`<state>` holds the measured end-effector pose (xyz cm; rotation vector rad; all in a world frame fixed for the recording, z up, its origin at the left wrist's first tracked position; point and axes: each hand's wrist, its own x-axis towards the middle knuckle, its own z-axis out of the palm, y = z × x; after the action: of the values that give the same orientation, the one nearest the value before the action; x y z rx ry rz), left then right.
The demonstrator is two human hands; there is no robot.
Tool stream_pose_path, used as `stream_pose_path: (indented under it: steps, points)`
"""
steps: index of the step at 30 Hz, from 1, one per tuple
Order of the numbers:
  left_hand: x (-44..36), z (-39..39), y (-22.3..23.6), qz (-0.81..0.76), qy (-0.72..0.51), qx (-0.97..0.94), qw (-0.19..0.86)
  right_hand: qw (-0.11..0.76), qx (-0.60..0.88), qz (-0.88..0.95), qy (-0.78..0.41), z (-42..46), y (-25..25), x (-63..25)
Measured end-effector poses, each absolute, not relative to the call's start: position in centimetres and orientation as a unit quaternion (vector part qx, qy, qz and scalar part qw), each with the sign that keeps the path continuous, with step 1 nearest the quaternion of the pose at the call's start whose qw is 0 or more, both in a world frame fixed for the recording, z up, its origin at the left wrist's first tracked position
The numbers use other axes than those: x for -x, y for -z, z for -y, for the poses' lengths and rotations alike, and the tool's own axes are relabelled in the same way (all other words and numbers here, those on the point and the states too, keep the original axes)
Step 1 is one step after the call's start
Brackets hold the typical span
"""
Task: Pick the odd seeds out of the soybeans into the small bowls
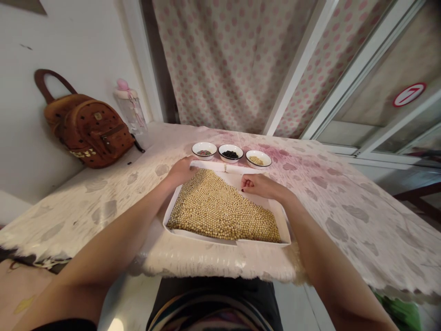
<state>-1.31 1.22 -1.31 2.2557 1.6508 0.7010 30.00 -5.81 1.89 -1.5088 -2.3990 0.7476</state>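
A shallow white box (pixel 208 165) lies at the near table edge, holding a wide spread of round, pale yellow beans (pixel 220 207) that look like soybeans. The beans cover the left and front of it, and a strip of bare bottom shows at the back right. My left hand (pixel 182 172) is closed over the box's far left corner, thumb on the inner side. Over the bare strip, my right hand (pixel 258 185) has its fingers curled in, close to the edge of the beans. What those fingers hold, if anything, is hidden.
Behind the box stand three small dark-rimmed white bowls: one with mixed reddish and green bits (pixel 204 151), one with black beans (pixel 230 153), one with pale beans (pixel 258 159). A brown backpack (pixel 91 128) and a clear bottle (pixel 132 110) stand at the back left.
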Motion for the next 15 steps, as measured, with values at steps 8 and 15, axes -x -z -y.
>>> stream_pose_path:
  steps: [8,15]
  points:
    - [1.4,-1.3,1.5,-0.564,-0.241,-0.780,0.129,0.099,0.528,0.822,-0.189,6.0,-2.0,-29.5]
    - [1.4,-1.5,1.6,-0.560,-0.241,-0.783,0.122,0.112,0.522,0.839,-0.110,6.2,-1.4,-28.7]
